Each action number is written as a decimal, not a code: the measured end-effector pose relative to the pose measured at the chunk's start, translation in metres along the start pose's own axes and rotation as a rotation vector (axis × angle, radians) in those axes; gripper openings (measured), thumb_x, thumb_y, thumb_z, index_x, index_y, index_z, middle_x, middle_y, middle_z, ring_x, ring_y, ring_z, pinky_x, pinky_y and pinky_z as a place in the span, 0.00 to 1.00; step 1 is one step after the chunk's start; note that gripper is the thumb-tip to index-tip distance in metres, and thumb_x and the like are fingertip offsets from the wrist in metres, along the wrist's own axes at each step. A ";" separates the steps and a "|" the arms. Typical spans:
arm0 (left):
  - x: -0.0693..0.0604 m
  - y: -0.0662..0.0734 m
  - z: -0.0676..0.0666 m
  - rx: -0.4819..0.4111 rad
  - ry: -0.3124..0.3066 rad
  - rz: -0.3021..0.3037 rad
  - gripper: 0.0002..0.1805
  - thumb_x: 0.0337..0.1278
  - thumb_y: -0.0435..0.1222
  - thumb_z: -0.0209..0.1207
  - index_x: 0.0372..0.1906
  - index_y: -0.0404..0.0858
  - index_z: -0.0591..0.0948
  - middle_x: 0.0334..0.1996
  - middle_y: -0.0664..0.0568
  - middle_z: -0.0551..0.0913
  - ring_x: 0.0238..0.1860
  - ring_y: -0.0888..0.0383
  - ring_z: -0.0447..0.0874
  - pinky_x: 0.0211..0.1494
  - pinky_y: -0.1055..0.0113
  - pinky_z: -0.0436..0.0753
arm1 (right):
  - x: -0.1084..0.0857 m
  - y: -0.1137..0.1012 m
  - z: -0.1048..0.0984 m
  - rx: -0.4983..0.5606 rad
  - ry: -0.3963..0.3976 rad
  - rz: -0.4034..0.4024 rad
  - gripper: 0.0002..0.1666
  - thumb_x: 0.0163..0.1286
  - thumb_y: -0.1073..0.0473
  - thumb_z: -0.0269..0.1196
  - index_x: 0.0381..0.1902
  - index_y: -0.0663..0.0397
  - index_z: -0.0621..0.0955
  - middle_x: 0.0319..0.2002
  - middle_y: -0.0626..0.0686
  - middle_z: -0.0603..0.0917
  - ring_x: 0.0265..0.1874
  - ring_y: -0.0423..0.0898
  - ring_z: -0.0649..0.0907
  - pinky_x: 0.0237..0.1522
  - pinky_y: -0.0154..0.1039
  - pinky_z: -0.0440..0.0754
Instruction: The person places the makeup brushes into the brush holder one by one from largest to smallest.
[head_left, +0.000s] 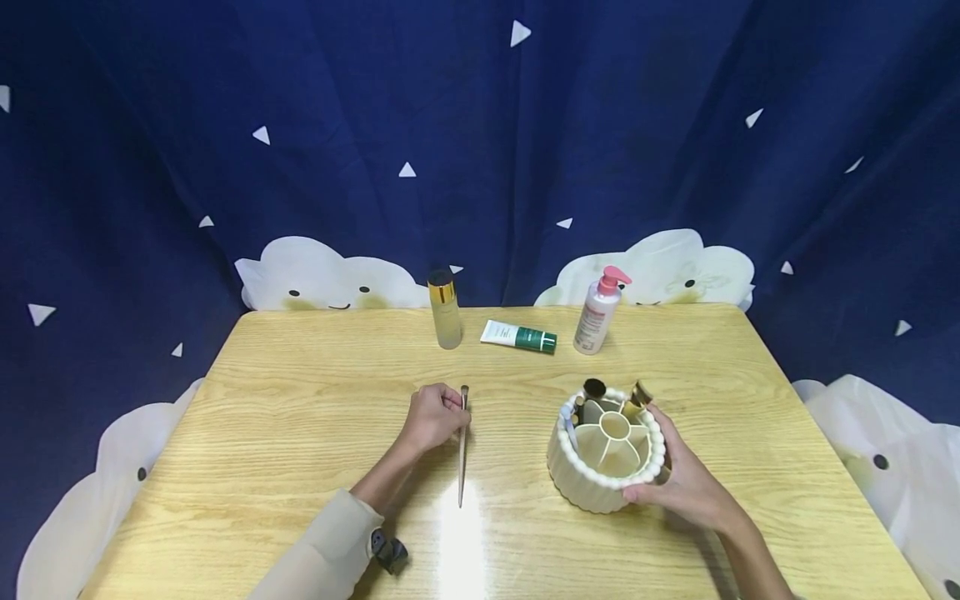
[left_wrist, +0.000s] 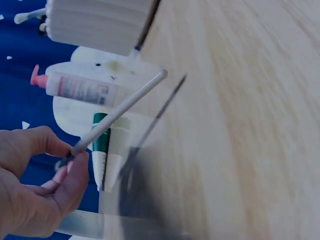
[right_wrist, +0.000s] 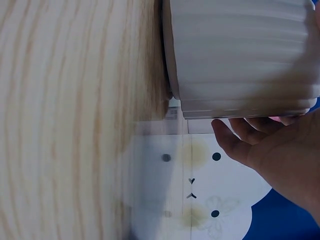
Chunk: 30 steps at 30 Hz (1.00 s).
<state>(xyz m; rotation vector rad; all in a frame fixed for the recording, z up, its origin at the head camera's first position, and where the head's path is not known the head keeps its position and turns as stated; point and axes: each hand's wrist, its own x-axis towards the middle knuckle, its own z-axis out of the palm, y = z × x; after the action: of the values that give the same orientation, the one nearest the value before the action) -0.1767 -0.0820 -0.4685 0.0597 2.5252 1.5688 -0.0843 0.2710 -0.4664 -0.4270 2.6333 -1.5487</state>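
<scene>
My left hand (head_left: 435,417) pinches a slim makeup brush (head_left: 462,467) near its dark bristle end. In the left wrist view, the brush handle (left_wrist: 122,110) slants above the tabletop, clear of its reflection. My right hand (head_left: 686,483) grips the right side of a round, cream, ribbed organizer (head_left: 588,483), its thumb at the front. Divided compartments surround the organizer's central ring, and several dark- and gold-ended items stand in the rear ones. From the right wrist camera, the fingers (right_wrist: 232,142) touch the organizer's wall (right_wrist: 245,55), though some are partly hidden behind it.
Behind the hands stand a gold-collared bottle (head_left: 447,321) and a pink-pump bottle (head_left: 595,321). Between them lies a white-and-green tube (head_left: 517,336). The wooden table (head_left: 300,375) ends at a dark blue curtain (head_left: 480,108) with cloud shapes.
</scene>
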 end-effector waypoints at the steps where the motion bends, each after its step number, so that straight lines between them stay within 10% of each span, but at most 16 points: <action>1: 0.000 0.002 0.000 -0.023 0.004 0.004 0.10 0.39 0.25 0.60 0.33 0.28 0.79 0.25 0.44 0.83 0.22 0.58 0.81 0.25 0.72 0.82 | 0.000 0.000 0.000 0.003 0.000 0.000 0.70 0.42 0.64 0.74 0.75 0.39 0.45 0.67 0.65 0.63 0.58 0.23 0.65 0.58 0.17 0.58; 30: -0.040 0.084 0.020 -0.688 0.002 0.390 0.14 0.52 0.20 0.57 0.44 0.21 0.70 0.36 0.49 0.78 0.38 0.64 0.82 0.44 0.66 0.85 | -0.001 -0.001 0.001 -0.012 0.010 0.008 0.70 0.41 0.64 0.75 0.75 0.41 0.46 0.67 0.66 0.63 0.58 0.21 0.64 0.57 0.16 0.57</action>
<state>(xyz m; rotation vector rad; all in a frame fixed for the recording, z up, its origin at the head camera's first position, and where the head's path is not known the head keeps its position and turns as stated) -0.1383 -0.0322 -0.3972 0.4780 1.9091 2.4912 -0.0834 0.2697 -0.4660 -0.4094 2.6503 -1.5372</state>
